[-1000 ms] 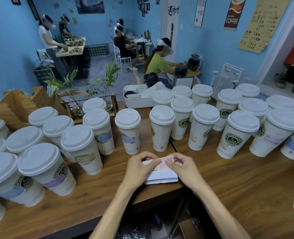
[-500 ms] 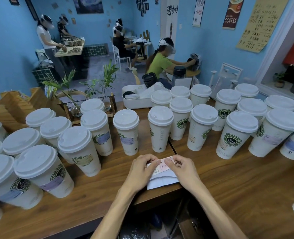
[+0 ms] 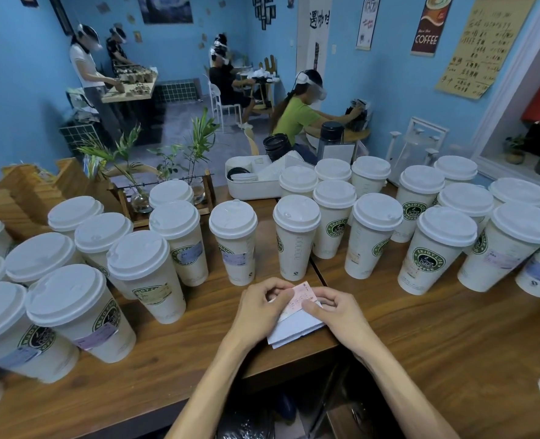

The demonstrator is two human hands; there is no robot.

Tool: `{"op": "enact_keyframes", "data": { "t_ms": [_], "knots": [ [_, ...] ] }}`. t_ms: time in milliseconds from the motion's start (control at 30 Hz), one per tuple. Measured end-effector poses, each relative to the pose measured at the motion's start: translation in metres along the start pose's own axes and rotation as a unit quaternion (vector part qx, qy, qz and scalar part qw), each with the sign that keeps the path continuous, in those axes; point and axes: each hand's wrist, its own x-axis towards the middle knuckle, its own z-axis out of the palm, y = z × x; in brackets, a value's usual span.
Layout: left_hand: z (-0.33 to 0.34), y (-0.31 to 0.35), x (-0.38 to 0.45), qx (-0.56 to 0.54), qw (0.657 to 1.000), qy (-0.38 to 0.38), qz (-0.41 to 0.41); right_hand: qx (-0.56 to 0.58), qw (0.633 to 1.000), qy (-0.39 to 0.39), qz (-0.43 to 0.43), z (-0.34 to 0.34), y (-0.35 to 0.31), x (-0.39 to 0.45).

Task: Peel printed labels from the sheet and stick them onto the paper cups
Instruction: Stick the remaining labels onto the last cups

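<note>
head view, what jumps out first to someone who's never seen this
The crowd of lidded white paper cups with green logos, standing in rows across the wooden counter. At the near edge, the left hand and right hand hold a pinkish label over a white label sheet. Behind, against blue walls, other people work at tables, one in a green shirt.

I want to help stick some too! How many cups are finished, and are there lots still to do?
Several lidded white paper cups already wear stickers, like the purple-labelled cup in the middle. Right now the left hand and right hand are pinching a pink printed label over the white backing sheets. The plain white cup just behind shows no sticker yet, and others' fronts are hidden.
</note>
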Motion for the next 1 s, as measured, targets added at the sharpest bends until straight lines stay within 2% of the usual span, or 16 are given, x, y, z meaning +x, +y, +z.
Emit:
{"op": "enact_keyframes", "data": {
  "t_ms": [200,367,633,833,933,1000],
  "knots": [
    [0.002,-0.004,-0.001,-0.044,0.998,-0.003,-0.045,-0.012,1.000,0.005,0.004,-0.003,-0.002,-0.004],
    [0.001,0.000,-0.003,-0.070,0.997,-0.017,-0.042,-0.033,0.999,-0.004,-0.005,-0.001,-0.002,-0.005],
    [0.001,0.006,-0.004,-0.072,0.996,-0.006,-0.048,0.030,0.999,-0.016,0.016,0.004,-0.008,-0.008],
    [-0.006,0.009,-0.005,-0.115,0.985,-0.077,-0.104,0.020,0.999,0.002,0.028,0.000,-0.008,-0.004],
    [-0.006,0.009,-0.005,-0.129,0.984,-0.039,-0.120,0.035,0.999,0.004,0.012,-0.001,-0.008,-0.002],
    [-0.005,0.009,-0.005,-0.139,0.982,-0.019,-0.124,0.019,0.999,0.036,-0.003,0.000,-0.007,-0.001]
  ]
}}
